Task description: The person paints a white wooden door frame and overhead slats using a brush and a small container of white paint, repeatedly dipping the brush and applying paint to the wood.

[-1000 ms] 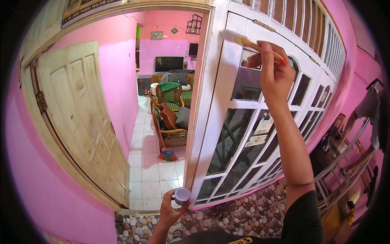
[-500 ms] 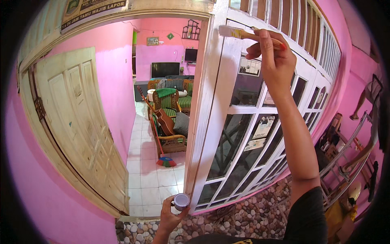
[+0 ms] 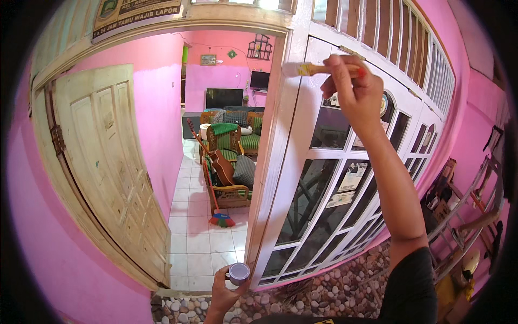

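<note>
My right fingers [image 3: 337,70] pinch the brush [image 3: 313,69] by the post [image 3: 284,124], mostly white already, while my left fingers [image 3: 220,278] hold the cup [image 3: 239,274]; the tan edge [image 3: 264,162] looks left to do.

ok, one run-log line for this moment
left hand: holding cup | right hand: gripping paintbrush | bristles: at white post | wooden door: open

A home, seen from just outside

Past the open wooden door [image 3: 102,162], a tiled floor [image 3: 183,216] leads to carved wooden seats [image 3: 229,200] with green-striped cushions [image 3: 250,142], a guitar [image 3: 223,169], a broom [image 3: 222,220] and a flat screen [image 3: 224,98]. A framed picture [image 3: 208,60] hangs on the pink back wall [image 3: 226,76]. Pebble-patterned ground [image 3: 318,302] lies this side.
</note>
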